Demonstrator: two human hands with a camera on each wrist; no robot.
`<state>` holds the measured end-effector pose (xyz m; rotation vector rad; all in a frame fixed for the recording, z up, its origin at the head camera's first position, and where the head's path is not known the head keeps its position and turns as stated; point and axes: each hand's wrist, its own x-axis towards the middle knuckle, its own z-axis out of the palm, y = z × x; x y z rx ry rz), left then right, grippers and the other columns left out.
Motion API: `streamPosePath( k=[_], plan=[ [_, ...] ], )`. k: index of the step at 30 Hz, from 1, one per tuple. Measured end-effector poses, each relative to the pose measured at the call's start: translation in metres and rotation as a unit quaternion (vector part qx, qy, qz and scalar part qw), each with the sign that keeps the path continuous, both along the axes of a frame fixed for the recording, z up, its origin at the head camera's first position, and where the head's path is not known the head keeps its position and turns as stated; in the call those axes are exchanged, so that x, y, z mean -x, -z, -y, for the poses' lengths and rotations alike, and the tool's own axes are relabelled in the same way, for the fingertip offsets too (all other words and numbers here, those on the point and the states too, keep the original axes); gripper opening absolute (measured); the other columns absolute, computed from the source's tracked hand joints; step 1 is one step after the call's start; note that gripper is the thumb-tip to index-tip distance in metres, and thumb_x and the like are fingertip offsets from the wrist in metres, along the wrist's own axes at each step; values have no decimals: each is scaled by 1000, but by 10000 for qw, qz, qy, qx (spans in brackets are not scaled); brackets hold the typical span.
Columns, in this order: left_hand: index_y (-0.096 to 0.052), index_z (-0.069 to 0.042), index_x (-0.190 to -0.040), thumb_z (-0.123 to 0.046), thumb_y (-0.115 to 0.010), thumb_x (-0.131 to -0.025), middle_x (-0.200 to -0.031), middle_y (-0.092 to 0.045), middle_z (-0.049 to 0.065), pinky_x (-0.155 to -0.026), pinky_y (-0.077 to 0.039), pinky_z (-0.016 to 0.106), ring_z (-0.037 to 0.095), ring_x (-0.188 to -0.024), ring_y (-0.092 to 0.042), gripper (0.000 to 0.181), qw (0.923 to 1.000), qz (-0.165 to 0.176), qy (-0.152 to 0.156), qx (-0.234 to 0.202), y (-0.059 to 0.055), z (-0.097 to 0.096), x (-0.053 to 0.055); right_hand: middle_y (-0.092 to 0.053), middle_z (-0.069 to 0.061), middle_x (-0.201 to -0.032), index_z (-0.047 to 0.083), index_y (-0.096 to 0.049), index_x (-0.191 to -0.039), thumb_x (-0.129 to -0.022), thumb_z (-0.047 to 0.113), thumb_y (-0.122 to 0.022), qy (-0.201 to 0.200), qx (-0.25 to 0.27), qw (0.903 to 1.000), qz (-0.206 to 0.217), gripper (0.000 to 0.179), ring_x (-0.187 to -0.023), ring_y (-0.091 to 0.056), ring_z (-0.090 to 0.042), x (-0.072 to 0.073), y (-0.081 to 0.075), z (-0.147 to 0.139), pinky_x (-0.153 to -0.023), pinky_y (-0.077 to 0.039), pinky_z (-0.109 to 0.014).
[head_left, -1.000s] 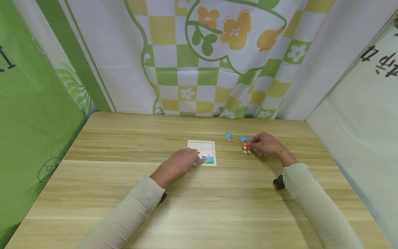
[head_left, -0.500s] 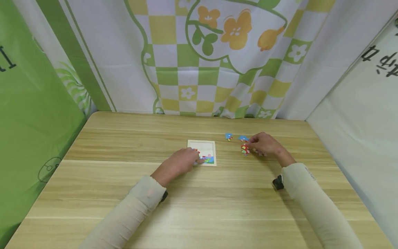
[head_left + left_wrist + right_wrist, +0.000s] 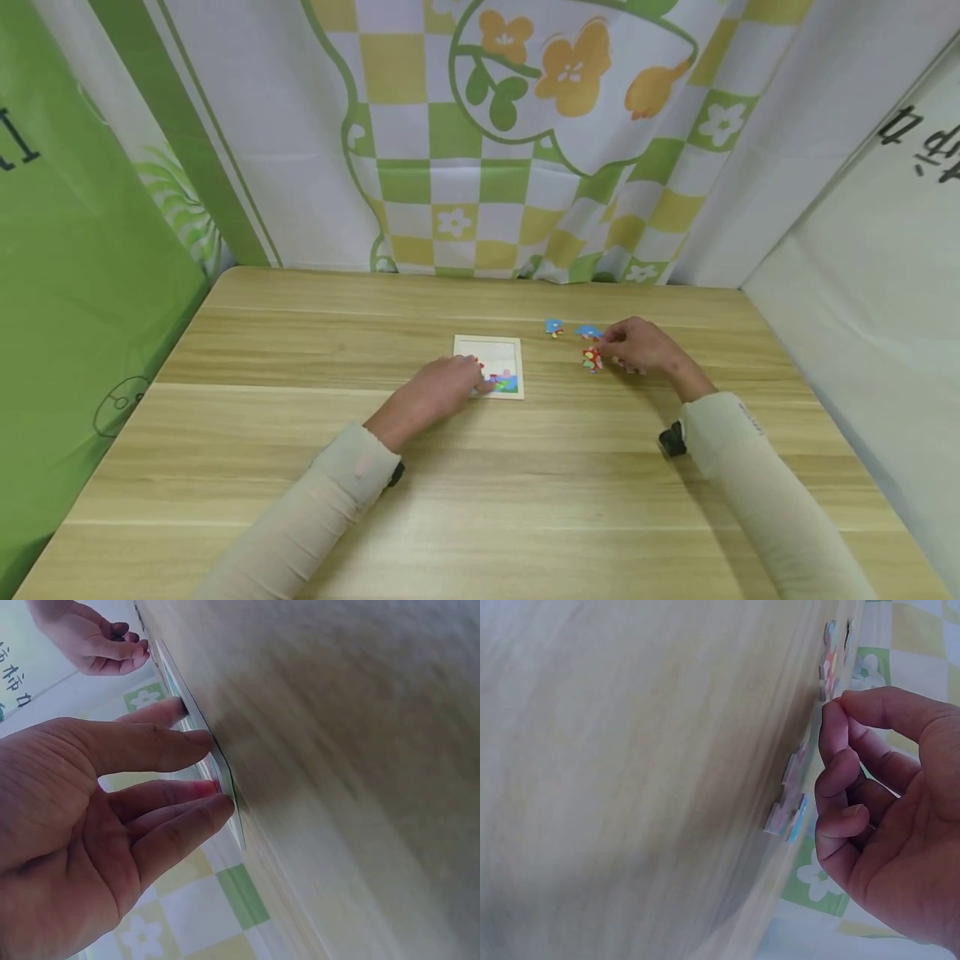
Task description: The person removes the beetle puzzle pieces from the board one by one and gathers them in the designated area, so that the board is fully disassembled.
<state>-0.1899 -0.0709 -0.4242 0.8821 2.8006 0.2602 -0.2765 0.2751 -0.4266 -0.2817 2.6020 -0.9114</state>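
Observation:
A small square puzzle tray (image 3: pixel 522 367) with a pale frame lies mid-table, fitted pieces showing colour along its lower part. My left hand (image 3: pixel 438 387) rests on its left side, fingertips and thumb down on the frame and pieces, as the left wrist view (image 3: pixel 112 787) also has it. Right of the tray, my right hand (image 3: pixel 641 346) pinches the edge of a red puzzle piece (image 3: pixel 592 359) between thumb and index finger, close over the table. The other fingers curl loosely, seen in the right wrist view. Part of the tray is hidden under the left hand.
Two blue puzzle pieces, one farther left (image 3: pixel 553 326) and one nearer the right hand (image 3: pixel 588 331), lie behind the red one. More pieces (image 3: pixel 628 367) lie partly under the right hand. A patterned curtain (image 3: pixel 495 183) hangs behind the wooden table (image 3: pixel 480 500).
The red puzzle piece has turned slightly at my right fingertips. My left hand stays on the tray; the whole head view has shifted a little.

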Motion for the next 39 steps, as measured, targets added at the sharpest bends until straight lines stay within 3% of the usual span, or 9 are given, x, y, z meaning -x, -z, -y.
streamPosePath(
  k=[5,8,11,15,19,24,26,30,39],
  plan=[
    [-69,-15,-134,2,-63,-99,-141,-59,17,-92,-54,37,30,-129,-57,40,9999,77,89,105,-2,1,-3,-64,-12,-81,1,-71,-108,-104,22,-62,-92,-1,9999,-88,24,-59,-56,-19,-4,-7,6,-49,-47,-32],
    [-66,-17,-139,2,-60,-101,-150,-53,16,-94,-54,39,33,-131,-56,43,9992,-104,241,316,-1,2,-6,-67,-14,-87,1,-71,-110,-105,25,-62,-230,72,9994,-263,26,-54,-53,-19,-8,-12,14,-47,-46,-33],
    [-67,-17,-139,1,-60,-102,-148,-56,10,-94,-55,41,34,-123,-62,42,9959,-498,513,547,1,3,-7,-70,-13,-91,0,-73,-110,-104,23,-63,-474,125,9967,-652,26,-59,-54,-16,-11,-16,25,-52,-47,-32],
    [-69,-16,-137,-3,-60,-103,-141,-63,5,-90,-56,42,29,-120,-63,38,9931,-794,656,556,4,3,-9,-72,-12,-98,-2,-74,-108,-104,18,-62,-787,127,9909,-1080,23,-79,-60,-17,-15,-19,42,-71,-50,-34],
    [-69,-14,-136,-2,-61,-102,-141,-63,4,-84,-59,40,25,-125,-62,37,9916,-935,630,626,5,-1,-12,-71,-13,-100,-3,-73,-110,-105,17,-61,-986,311,9901,-950,24,-79,-61,-24,-17,-19,60,-66,-52,-35],
    [-72,-11,-131,5,-65,-96,-138,-64,3,-68,-60,36,23,-114,-67,38,9878,-1190,627,791,6,-8,-15,-71,-7,-96,-1,-74,-105,-104,15,-63,-1399,370,9840,-1042,20,-85,-61,-20,-17,-16,79,-73,-52,-37],
    [-74,-10,-125,6,-66,-95,-134,-66,4,-64,-60,37,24,-106,-70,35,9885,-1183,593,735,8,-9,-16,-71,-5,-94,1,-74,-103,-103,14,-64,-1578,351,9805,-1121,17,-86,-61,-19,-16,-14,86,-77,-51,-38],
    [-73,-9,-121,4,-65,-96,-129,-67,9,-69,-61,39,25,-100,-71,30,9916,-1024,532,584,8,-11,-19,-72,-6,-93,1,-75,-101,-102,10,-64,-1779,430,9764,-1151,13,-82,-62,-17,-15,-12,100,-75,-51,-37],
    [-61,-15,-146,-7,-52,-104,-150,-53,16,-87,-58,45,32,-128,-58,44,9971,-285,205,672,4,-17,-27,-73,-6,-101,1,-74,-111,-101,4,-64,-2632,730,9588,-779,15,-85,-64,-16,-6,-1,125,-76,-53,-32]
  ],
)
